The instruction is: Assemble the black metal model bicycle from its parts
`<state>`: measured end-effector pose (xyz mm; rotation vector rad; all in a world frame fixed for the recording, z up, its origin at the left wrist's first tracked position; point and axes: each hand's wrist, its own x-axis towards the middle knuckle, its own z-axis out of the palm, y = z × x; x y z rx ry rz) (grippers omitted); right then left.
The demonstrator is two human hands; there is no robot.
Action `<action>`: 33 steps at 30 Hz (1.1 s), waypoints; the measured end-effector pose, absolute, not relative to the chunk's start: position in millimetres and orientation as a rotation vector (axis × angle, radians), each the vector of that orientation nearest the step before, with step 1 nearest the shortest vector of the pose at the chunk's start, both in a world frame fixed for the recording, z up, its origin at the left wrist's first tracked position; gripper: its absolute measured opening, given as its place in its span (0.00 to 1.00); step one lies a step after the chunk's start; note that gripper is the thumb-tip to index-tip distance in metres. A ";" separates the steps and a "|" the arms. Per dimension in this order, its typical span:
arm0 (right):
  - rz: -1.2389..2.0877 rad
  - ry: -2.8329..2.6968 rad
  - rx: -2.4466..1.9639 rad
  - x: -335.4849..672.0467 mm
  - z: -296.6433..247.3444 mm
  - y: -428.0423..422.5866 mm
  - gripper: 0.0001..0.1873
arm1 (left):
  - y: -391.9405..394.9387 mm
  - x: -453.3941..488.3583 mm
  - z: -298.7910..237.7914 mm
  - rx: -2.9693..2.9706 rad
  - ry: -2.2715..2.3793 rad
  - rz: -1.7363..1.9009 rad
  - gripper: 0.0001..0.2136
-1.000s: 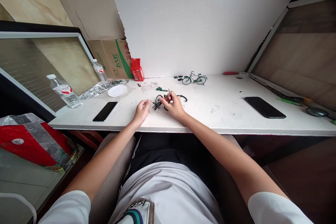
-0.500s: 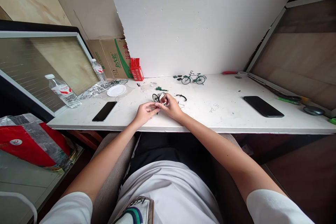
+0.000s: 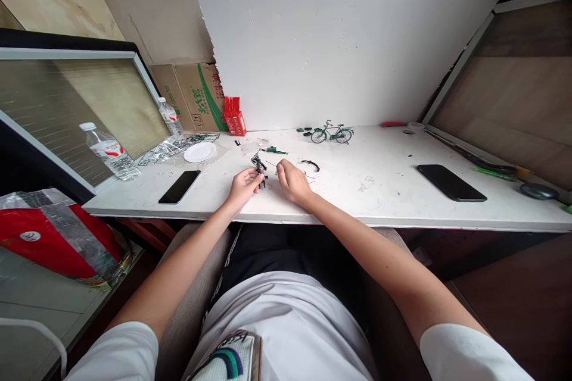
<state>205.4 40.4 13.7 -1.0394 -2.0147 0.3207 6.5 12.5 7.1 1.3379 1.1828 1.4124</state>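
The person's left hand point(image 3: 243, 187) holds a small black model-bicycle assembly with a thin spoked wheel point(image 3: 258, 162) over the front part of the white tabletop point(image 3: 370, 202); thumb and fingers pinch it narrowly near its lower end, and the wheel end points toward twelve o'clock, away from the person. Directions below are read from this assembly.

The right hand point(image 3: 293, 181) is near it, between three and four o'clock, apart from the left hand. Its fingers are curled, thumb and forefinger close together on a slender dark rod point(image 3: 270, 164) that juts toward the assembly; its tip is too small to make out.

A curved black plastic strip point(image 3: 311, 165) lies at three o'clock, just beyond the right hand. A dark green plastic part point(image 3: 274, 150) lies near at one o'clock, and a green model bicycle with black spoked wheels point(image 3: 332, 133) stands upright at two o'clock.

At eleven o'clock is a small red carton point(image 3: 235, 117). Between nine and ten lies a flat white disc point(image 3: 199, 152); a black phone point(image 3: 179, 187) lies between eight and nine. Another black phone point(image 3: 451, 183) lies well apart at three.
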 end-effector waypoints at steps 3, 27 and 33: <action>0.310 -1.971 -0.977 204.9 10.5 49.0 0.20 | 13.1 5.7 7.9 1.332 1.155 1.436 0.25; 0.279 -1.962 -0.905 206.1 5.0 56.6 0.13 | 13.8 4.1 6.4 1.353 1.157 1.422 0.22; 0.285 -1.966 -0.927 206.2 5.6 56.3 0.13 | 14.2 4.3 6.2 1.357 1.175 1.420 0.25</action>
